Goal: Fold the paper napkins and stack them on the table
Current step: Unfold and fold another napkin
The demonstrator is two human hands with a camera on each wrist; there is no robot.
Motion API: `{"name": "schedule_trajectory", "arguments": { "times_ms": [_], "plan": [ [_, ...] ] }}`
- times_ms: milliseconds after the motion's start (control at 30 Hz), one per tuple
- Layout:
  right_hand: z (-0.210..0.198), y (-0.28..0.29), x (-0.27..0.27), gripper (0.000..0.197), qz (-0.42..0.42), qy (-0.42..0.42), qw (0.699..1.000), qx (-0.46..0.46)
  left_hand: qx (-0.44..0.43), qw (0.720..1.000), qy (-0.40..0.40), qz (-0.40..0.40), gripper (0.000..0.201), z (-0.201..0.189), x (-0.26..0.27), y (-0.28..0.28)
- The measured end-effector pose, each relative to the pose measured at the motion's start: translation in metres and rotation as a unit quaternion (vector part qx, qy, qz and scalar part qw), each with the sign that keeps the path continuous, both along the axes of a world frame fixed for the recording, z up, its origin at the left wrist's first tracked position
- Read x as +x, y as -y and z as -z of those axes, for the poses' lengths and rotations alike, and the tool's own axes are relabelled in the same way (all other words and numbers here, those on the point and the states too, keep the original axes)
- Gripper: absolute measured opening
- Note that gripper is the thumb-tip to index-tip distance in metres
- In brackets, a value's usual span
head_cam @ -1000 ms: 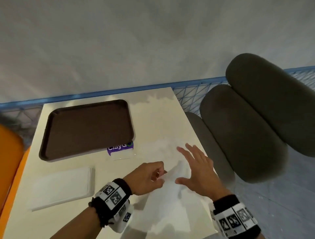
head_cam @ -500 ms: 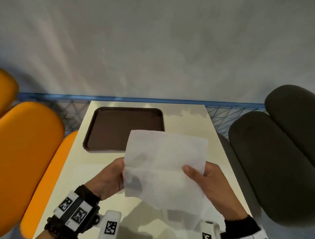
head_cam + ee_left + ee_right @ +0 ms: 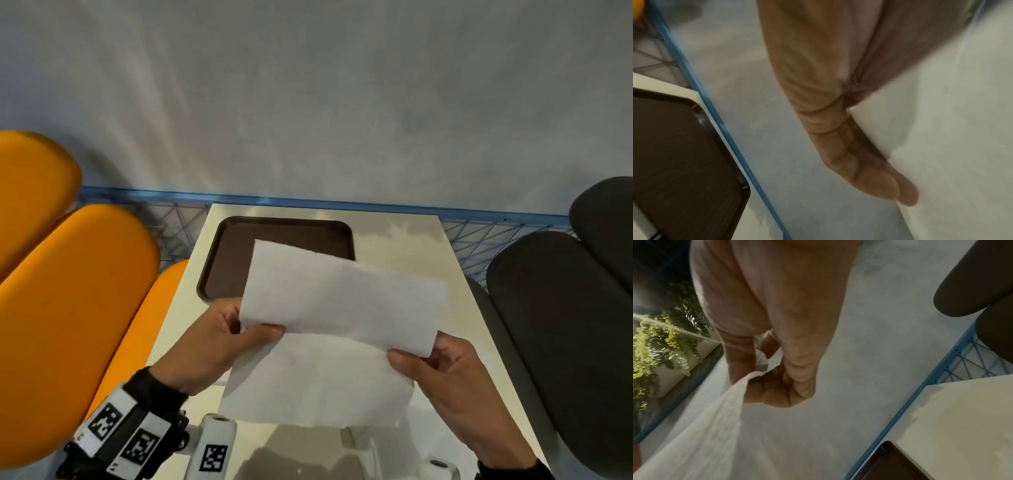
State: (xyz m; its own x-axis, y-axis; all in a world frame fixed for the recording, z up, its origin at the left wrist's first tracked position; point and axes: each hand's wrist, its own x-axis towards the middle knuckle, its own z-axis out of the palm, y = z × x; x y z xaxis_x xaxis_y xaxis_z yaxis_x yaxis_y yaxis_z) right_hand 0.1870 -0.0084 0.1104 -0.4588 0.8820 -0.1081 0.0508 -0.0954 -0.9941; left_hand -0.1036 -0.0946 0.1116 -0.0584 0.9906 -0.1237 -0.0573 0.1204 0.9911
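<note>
A white paper napkin (image 3: 342,308) is held up in the air above the table (image 3: 404,246), its upper half bent forward over the lower half. My left hand (image 3: 219,339) pinches its left edge between thumb and fingers. My right hand (image 3: 442,373) pinches its right edge. In the left wrist view the fingers (image 3: 869,183) lie straight against the back of the napkin (image 3: 951,129). The right wrist view shows curled fingers (image 3: 781,395) gripping a bunched corner of the napkin (image 3: 715,426). The napkin hides the table under it.
A dark brown tray (image 3: 236,250) lies at the table's far left, partly behind the napkin. Orange seats (image 3: 68,291) stand on the left, dark grey seats (image 3: 565,325) on the right. A blue rail with wire mesh (image 3: 308,202) runs behind the table, before a grey wall.
The napkin was lifted off the table and held up flat by both hands. Its top half has since tipped forward and down over the lower half. My view has swung left.
</note>
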Motion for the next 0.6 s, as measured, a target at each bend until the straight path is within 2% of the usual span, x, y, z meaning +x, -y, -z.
{"name": "schedule_trajectory", "arguments": {
  "times_ms": [67,133,200,267,300,367,400,467,533,600],
  "plan": [
    [0.005,-0.001,-0.001,0.015,0.004,-0.025,0.999,0.019,0.023,1.0,-0.002,0.019,0.019,-0.005,-0.006,0.0],
    [0.011,-0.002,0.001,0.014,-0.025,-0.082,0.995,0.045,0.042,0.998,0.005,0.054,0.028,-0.008,-0.011,0.0],
    [0.018,-0.004,0.006,0.031,-0.045,-0.091,0.993,0.067,0.033,0.996,0.017,0.076,0.03,-0.01,-0.018,0.0],
    [0.025,-0.005,0.009,0.058,-0.053,-0.066,0.992,0.092,0.018,0.992,0.077,0.103,0.028,-0.011,-0.025,-0.001],
    [0.027,-0.005,0.011,0.062,-0.058,-0.064,0.992,0.094,0.013,0.986,0.114,0.12,0.037,-0.011,-0.027,-0.002],
    [0.027,-0.005,0.016,0.054,-0.073,-0.062,0.991,0.088,0.015,0.984,0.133,0.117,0.046,-0.017,-0.026,-0.004],
    [0.026,-0.006,0.019,0.049,-0.074,-0.052,0.991,0.094,0.028,0.992,0.091,0.088,0.047,-0.021,-0.022,-0.005],
    [0.021,-0.008,0.021,0.051,-0.054,0.01,0.987,0.151,0.058,0.994,-0.081,0.044,0.038,-0.03,-0.012,-0.004],
    [0.009,-0.008,0.012,0.046,-0.044,0.095,0.962,0.251,0.094,0.963,-0.246,0.059,0.013,-0.041,0.002,-0.001],
    [-0.004,-0.001,-0.009,0.028,-0.105,0.154,0.928,0.322,0.142,0.904,-0.387,0.109,0.021,-0.05,0.015,0.002]
  ]
}}
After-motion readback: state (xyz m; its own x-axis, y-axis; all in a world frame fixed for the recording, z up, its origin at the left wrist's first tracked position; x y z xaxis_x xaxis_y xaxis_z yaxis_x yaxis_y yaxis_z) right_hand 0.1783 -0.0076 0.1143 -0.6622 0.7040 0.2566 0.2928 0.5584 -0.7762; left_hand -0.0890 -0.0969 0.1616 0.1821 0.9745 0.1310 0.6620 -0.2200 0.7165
